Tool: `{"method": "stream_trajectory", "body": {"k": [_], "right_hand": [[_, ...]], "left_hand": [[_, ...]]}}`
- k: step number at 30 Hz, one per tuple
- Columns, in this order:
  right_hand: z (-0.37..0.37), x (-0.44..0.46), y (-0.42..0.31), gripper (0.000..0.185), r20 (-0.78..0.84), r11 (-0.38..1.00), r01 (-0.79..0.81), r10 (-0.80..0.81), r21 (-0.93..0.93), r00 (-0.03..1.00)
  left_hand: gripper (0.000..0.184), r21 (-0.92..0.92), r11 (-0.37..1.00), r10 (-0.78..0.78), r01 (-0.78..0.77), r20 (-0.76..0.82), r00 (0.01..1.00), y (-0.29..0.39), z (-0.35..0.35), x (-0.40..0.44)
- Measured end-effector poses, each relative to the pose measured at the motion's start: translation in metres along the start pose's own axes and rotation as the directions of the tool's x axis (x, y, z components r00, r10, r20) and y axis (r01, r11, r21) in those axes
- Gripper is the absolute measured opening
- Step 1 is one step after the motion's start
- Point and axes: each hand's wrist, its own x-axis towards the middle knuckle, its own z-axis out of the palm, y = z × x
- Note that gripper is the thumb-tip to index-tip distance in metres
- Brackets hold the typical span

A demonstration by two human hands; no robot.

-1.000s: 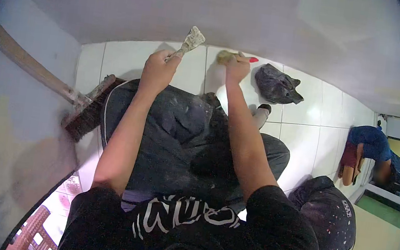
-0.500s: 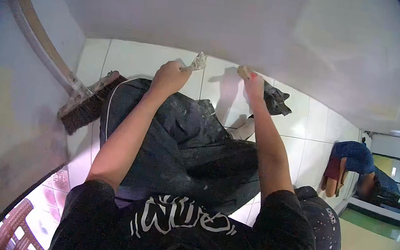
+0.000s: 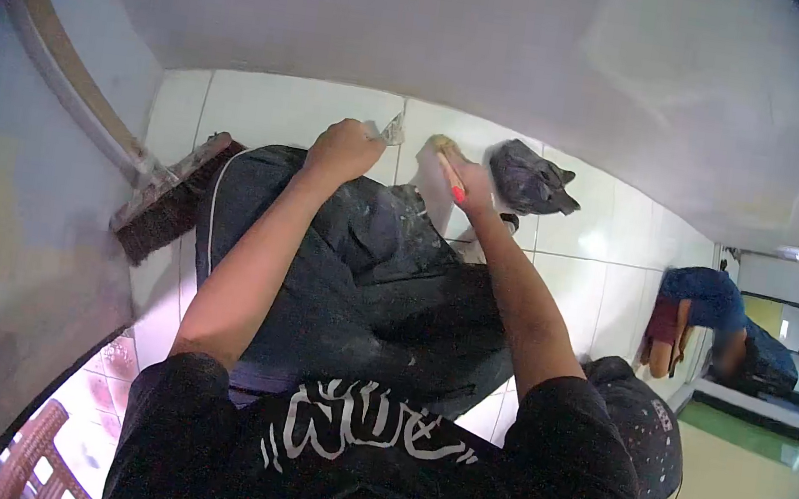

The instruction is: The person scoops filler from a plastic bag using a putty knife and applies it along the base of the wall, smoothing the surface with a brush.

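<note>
My left hand is closed around the handle of a scraper, whose pale, stained blade points right over the white floor tiles. My right hand grips a brush with a light handle and a red end, which points down toward me. The brush's yellowish bristles are at the tiles near the foot of the wall. Just right of my right hand lies a crumpled black plastic bag on the floor.
A broom leans by the left wall. A brown woven chair is at the lower left. One person in a spotted dark shirt is close on my right; another in blue is farther off.
The brush has swung from pointing sideways to slanting down toward me, its bristles back left of the bag. The scraper is lower and turned more to the right than in the earliest frame.
</note>
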Motion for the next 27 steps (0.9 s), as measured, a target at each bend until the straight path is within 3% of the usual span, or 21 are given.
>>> {"method": "stream_trajectory", "body": {"k": [3, 6, 8, 10, 11, 14, 15, 18, 21, 22, 24, 26, 27], "right_hand": [[-0.017, -0.008, -0.016, 0.035, 0.111, 0.987, -0.1, 0.086, 0.126, 0.99], [-0.026, -0.006, -0.023, 0.036, -0.244, 0.934, 0.108, -0.024, 0.34, 0.969], [-0.02, -0.011, -0.009, 0.046, -0.232, 0.972, -0.113, 0.16, 0.204, 0.959], [-0.016, -0.018, -0.002, 0.051, -0.245, 0.915, -0.391, 0.402, 0.094, 0.882], [-0.011, -0.024, 0.001, 0.057, -0.308, 0.906, -0.423, 0.41, 0.026, 0.859], [-0.012, -0.016, -0.02, 0.06, -0.155, 0.694, -0.713, 0.697, -0.099, 0.7], [-0.033, 0.002, -0.058, 0.06, -0.048, 0.567, -0.821, 0.82, -0.072, 0.57], [0.027, 0.004, -0.042, 0.056, -0.158, 0.692, -0.71, 0.692, -0.132, 0.704], [0.033, 0.019, -0.075, 0.055, -0.202, 0.797, -0.599, 0.576, -0.078, 0.792], [0.02, 0.024, -0.086, 0.054, -0.13, 0.789, -0.612, 0.602, -0.053, 0.788], [-0.005, 0.035, -0.109, 0.052, 0.017, 0.774, -0.633, 0.633, -0.003, 0.774], [-0.001, 0.027, -0.081, 0.048, -0.032, 0.821, -0.569, 0.571, 0.05, 0.82], [-0.005, 0.023, -0.066, 0.047, -0.044, 0.854, -0.517, 0.52, 0.068, 0.853]], "left_hand": [[0.043, 0.024, 0.999, 0.046, -0.048, 0.069, 0.997, 0.01, -0.001, -0.007], [0.044, 0.022, 0.997, 0.071, -0.075, 0.138, 0.988, 0.008, 0.002, -0.008], [0.044, -0.01, 0.997, 0.073, -0.072, 0.168, 0.983, 0.0, 0.008, -0.005], [0.044, -0.039, 0.995, 0.099, -0.093, 0.185, 0.978, -0.006, 0.016, 0.001], [0.044, -0.03, 0.992, 0.126, -0.123, 0.152, 0.98, -0.01, 0.023, 0.007], [0.043, -0.009, 0.987, 0.162, -0.162, 0.102, 0.982, -0.019, 0.039, 0.017], [0.042, -0.008, 0.99, 0.144, -0.143, 0.11, 0.983, -0.011, 0.033, 0.011], [0.042, -0.01, 0.995, 0.1, -0.1, 0.133, 0.986, -0.012, 0.03, 0.012], [0.043, -0.03, 0.998, 0.063, -0.059, 0.186, 0.98, -0.007, 0.024, 0.014], [0.043, -0.041, 0.998, 0.047, -0.04, 0.204, 0.978, -0.006, 0.021, 0.014], [0.046, -0.172, 0.982, 0.085, -0.075, 0.051, 0.995, -0.02, 0.039, 0.024], [0.047, -0.218, 0.961, 0.156, -0.17, -0.08, 0.985, -0.025, 0.046, 0.028], [0.047, -0.201, 0.97, 0.114, -0.136, -0.119, 0.986, -0.026, 0.053, 0.032]]}}
